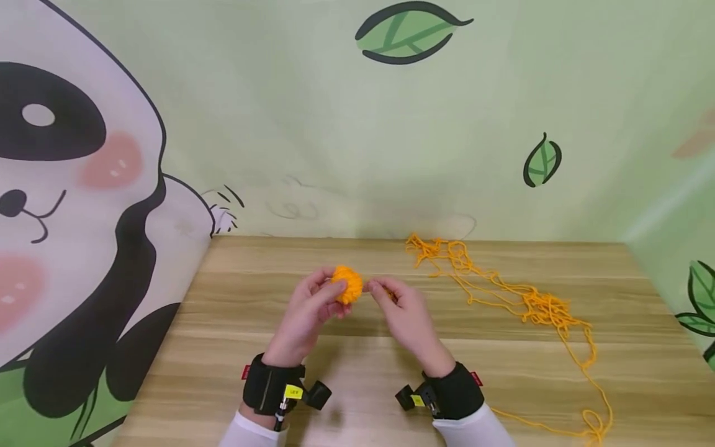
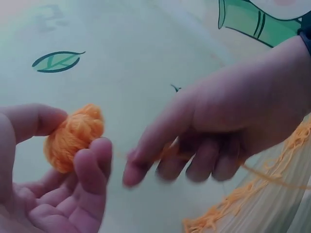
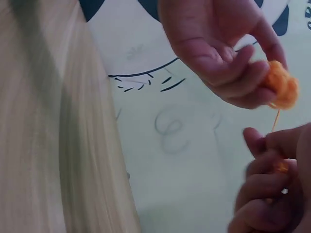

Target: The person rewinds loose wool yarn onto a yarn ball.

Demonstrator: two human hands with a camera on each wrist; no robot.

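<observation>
A small orange ball of yarn (image 1: 349, 285) is held above the table by my left hand (image 1: 304, 313), with the thumb on its near side and fingers behind it. Just to the right, my right hand (image 1: 412, 321) pinches a thin strand of yarn (image 3: 276, 121) between thumb and forefinger. That strand runs across the short gap to the ball (image 2: 75, 138). The other right fingers curl inward, and a bit of orange yarn shows among them in the right wrist view. From the far side of this hand, yarn trails off in the left wrist view.
A loose, tangled heap of orange yarn (image 1: 547, 307) stretches over the right part of the wooden table (image 1: 234, 347), from the back edge toward the front. One strand (image 1: 536, 425) loops back toward the right sleeve. Behind the table stands a painted wall (image 1: 313, 124).
</observation>
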